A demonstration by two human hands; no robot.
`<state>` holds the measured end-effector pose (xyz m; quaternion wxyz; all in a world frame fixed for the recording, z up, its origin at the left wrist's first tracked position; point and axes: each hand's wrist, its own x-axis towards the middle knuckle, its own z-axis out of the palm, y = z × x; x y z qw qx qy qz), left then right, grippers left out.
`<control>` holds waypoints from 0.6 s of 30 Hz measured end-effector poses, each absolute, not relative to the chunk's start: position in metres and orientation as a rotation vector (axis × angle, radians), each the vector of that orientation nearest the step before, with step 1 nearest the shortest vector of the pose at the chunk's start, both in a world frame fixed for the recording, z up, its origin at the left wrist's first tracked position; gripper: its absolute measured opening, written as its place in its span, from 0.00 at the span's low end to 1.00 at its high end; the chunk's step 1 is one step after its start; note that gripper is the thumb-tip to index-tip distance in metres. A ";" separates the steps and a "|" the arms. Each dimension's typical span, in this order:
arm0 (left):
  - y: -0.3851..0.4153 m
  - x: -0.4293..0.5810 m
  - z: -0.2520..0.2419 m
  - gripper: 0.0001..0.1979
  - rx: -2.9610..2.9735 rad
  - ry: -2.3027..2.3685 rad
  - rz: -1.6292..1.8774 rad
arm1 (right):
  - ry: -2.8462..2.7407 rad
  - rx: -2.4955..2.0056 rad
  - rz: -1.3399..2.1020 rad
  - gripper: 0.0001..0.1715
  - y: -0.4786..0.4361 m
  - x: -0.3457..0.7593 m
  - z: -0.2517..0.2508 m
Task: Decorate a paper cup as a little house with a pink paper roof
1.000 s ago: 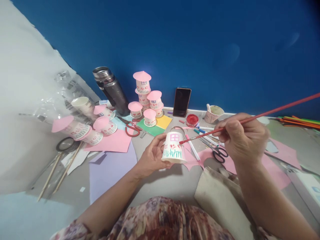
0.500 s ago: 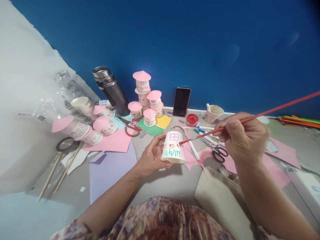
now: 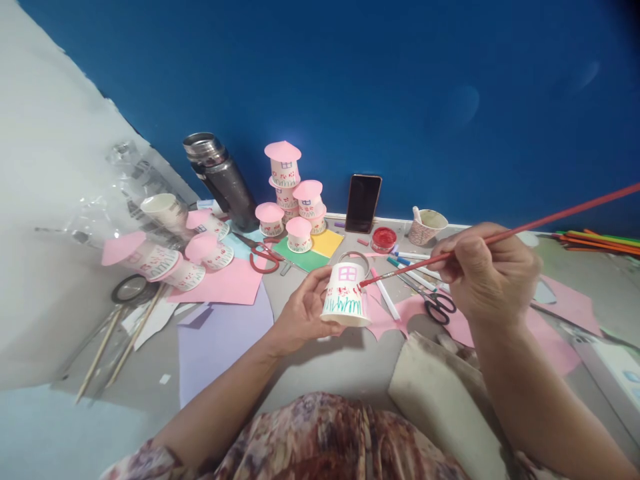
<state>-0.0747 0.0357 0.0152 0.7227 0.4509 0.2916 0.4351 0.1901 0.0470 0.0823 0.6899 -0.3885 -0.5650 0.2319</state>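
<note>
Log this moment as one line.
left hand: holds upturned paper cup | right hand: holds red paintbrush, tip at cup's side | nearby: red paint pot, black scissors

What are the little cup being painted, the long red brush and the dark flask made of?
The small white upside-down cup with pink window and green grass looks like matte paper: thin rolled rim. The long thin red paintbrush seems painted wood, possibly plastic: slim straight handle. The dark cylindrical flask appears metal: shiny silvery rim.
</note>
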 end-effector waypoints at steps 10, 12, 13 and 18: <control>0.036 -0.074 0.018 0.46 0.992 0.640 0.958 | -1.247 -0.909 0.536 0.17 0.047 0.190 0.082; 0.036 -0.074 0.017 0.46 0.992 0.641 0.957 | -1.235 -0.918 0.524 0.17 0.047 0.192 0.082; 0.036 -0.074 0.017 0.45 0.994 0.641 0.956 | -1.239 -0.920 0.522 0.17 0.047 0.193 0.082; 0.036 -0.075 0.015 0.45 1.011 0.633 0.961 | -1.272 -0.910 0.541 0.18 0.046 0.192 0.082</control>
